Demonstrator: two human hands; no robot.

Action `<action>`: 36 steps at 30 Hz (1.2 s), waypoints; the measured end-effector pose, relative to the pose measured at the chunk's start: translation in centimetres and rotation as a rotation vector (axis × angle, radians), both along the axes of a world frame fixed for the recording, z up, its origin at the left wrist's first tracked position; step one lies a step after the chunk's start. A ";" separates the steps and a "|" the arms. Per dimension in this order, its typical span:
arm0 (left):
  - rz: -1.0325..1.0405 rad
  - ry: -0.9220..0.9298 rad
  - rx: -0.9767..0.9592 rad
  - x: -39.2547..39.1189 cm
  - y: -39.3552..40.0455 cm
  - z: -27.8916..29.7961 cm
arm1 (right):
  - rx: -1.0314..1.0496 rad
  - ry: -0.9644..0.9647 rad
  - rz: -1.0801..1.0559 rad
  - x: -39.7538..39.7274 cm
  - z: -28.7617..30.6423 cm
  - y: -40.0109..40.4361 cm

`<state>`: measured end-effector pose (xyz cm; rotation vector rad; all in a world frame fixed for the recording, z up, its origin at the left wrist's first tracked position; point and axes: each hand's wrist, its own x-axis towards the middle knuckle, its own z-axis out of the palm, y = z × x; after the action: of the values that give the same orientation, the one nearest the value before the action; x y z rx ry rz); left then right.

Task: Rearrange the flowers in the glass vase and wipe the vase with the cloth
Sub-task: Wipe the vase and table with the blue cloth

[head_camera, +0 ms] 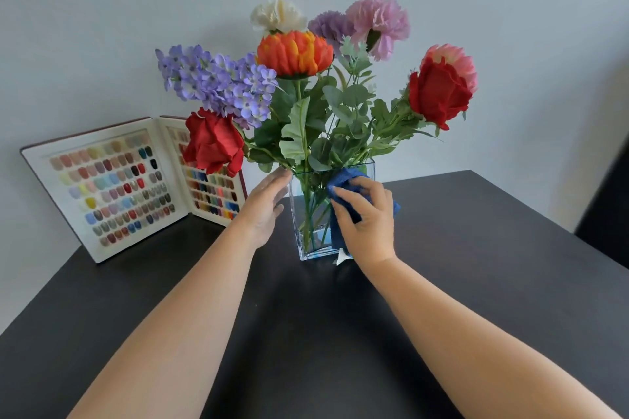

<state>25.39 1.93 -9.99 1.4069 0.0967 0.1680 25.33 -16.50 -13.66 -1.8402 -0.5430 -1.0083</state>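
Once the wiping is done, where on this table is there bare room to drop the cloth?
The dark table is bare right of the glass vase, out to its right edge, and across the near side between the forearms. It is crowded left of the vase: the left hand steadies the vase there and the open nail colour sample book stands behind. The right hand holds the blue cloth.

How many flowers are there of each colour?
Red: 2
Orange: 1
White: 1
Pink: 2
Purple: 2
Total: 8
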 end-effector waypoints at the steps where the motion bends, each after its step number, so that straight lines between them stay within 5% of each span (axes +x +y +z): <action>1: 0.000 -0.005 0.001 0.1 -0.1 0.1 | -0.057 -0.042 -0.017 0.0 0.1 0.4; 10: 0.028 -0.009 0.049 0.9 0.1 0.8 | -0.437 -0.323 -0.095 -0.2 1.1 4.5; 18: 0.041 0.019 0.070 -0.2 -0.4 1.6 | -0.832 -0.365 0.107 0.7 -1.5 -0.1; 24: 0.041 0.021 0.049 -0.3 -0.5 1.6 | -0.486 -0.273 0.011 1.3 1.5 -1.4; 27: 0.062 0.011 0.028 -0.1 -0.6 1.3 | -0.509 -0.317 0.048 0.7 2.1 0.8; 36: 0.062 -0.013 -0.014 -0.3 -0.8 1.5 | -1.179 -0.295 0.223 0.7 -1.2 -2.1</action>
<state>25.12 1.10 -8.52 1.3894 0.1302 0.2277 26.07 -18.63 -14.81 -2.5156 -1.7544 -0.8518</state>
